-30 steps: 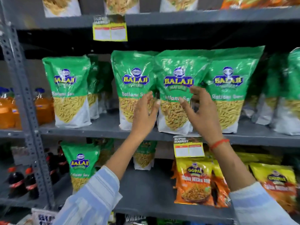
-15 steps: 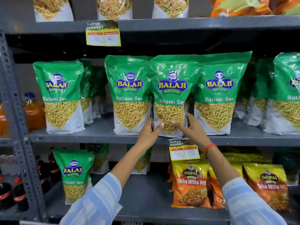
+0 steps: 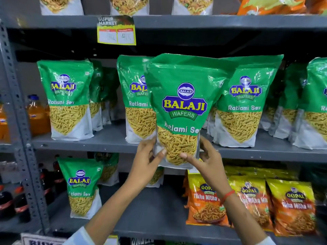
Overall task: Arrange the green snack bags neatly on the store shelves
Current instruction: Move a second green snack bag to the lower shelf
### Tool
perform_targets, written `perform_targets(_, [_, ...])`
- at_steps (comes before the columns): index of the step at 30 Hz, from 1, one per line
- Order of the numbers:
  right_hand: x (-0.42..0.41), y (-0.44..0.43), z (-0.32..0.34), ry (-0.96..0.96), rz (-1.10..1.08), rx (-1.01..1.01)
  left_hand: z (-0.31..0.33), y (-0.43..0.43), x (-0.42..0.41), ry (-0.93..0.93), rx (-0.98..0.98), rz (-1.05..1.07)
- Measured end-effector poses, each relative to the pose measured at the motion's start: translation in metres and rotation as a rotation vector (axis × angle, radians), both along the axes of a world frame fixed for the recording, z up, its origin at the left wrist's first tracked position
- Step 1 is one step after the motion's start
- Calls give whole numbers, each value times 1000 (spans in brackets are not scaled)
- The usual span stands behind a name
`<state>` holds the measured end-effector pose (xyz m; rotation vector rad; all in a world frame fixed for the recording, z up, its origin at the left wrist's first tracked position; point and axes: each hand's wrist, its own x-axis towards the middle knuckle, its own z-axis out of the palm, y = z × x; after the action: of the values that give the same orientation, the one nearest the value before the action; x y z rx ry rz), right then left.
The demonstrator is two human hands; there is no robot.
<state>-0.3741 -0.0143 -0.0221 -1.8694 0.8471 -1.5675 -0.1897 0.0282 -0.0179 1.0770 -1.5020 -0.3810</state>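
Note:
A large green Balaji Ratlami Sev bag (image 3: 183, 106) is held upright in front of the middle shelf (image 3: 109, 144), lifted off it and close to the camera. My left hand (image 3: 148, 161) grips its lower left corner and my right hand (image 3: 207, 160) grips its lower right side. More green bags stand on the middle shelf: one at the left (image 3: 68, 101), one just behind the held bag (image 3: 136, 106), one to the right (image 3: 244, 106) and another at the far right edge (image 3: 316, 106). A further green bag (image 3: 81, 186) stands on the lower shelf.
Orange and yellow Gopal snack bags (image 3: 292, 207) fill the right of the lower shelf (image 3: 159, 216). Orange drink bottles (image 3: 35, 115) and dark bottles (image 3: 10, 202) sit beyond the grey upright post (image 3: 19, 131) at left. A yellow price tag (image 3: 116, 30) hangs from the top shelf.
Both hands dropped from the bag's middle to its base, closed on it, and pulled it off the shelf toward the camera.

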Motion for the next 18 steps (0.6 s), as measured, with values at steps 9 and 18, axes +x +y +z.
perform_targets(9, [39, 6, -101, 84, 189, 193, -115, 33, 48, 157, 209, 21])
perform_targets(18, [83, -34, -231, 219, 236, 524, -234, 3, 94, 119, 444, 120])
